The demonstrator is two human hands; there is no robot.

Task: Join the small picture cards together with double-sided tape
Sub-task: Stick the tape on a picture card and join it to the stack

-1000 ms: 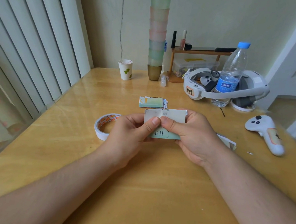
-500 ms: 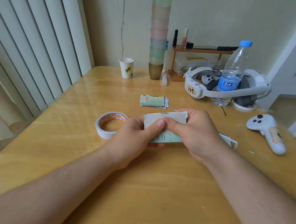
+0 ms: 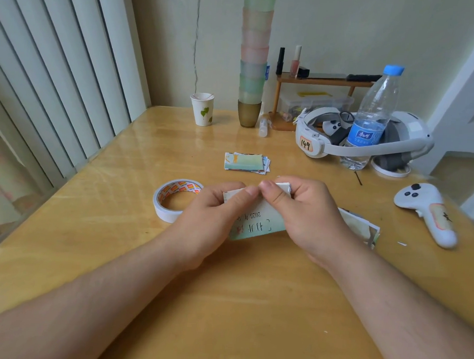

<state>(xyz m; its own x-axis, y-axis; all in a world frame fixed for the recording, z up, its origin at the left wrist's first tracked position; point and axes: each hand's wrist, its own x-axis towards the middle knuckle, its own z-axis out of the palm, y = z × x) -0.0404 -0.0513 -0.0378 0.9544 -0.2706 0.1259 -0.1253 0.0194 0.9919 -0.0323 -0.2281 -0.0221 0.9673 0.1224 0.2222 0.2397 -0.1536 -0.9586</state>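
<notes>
Thumbs met at the upper edge of the card strip [image 3: 255, 221]: your left hand [image 3: 215, 214] and right hand [image 3: 308, 216] both pinched it, fingers curled behind, holding it just above the table [image 3: 224, 302]. Compared with a second earlier, the strip tilted further and your thumbs sat higher on its white top margin, which suggested you were pressing a taped seam or working at its backing. Left of your grip lay the tape roll [image 3: 174, 199], unmoved; beyond it, the stack of loose cards [image 3: 246, 162] stayed put. The strip's far end [image 3: 361, 227] trailed out to the right of your right hand.
</notes>
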